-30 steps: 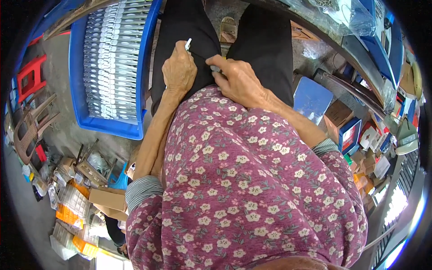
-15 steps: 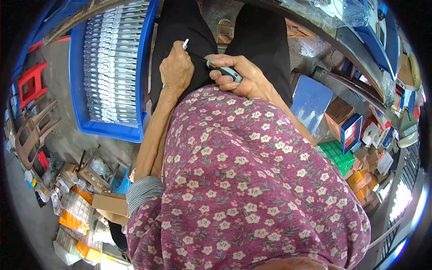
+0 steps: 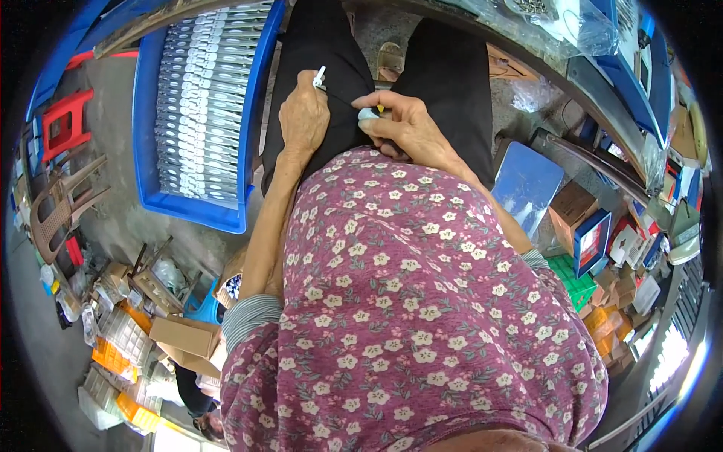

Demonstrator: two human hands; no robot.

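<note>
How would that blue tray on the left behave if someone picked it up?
The blue tray would probably feel heavy for its size, since rows of grey and white parts crowd it. It looks fairly stiff, given its raised walls. The parts may slide if tilted, as no lid covers them.

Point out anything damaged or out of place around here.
The blue panel on the right, beside the black trousers, looks odd: pale, ragged patches break its otherwise plain blue. Whether that is wear or dirt, I cannot tell.
</note>
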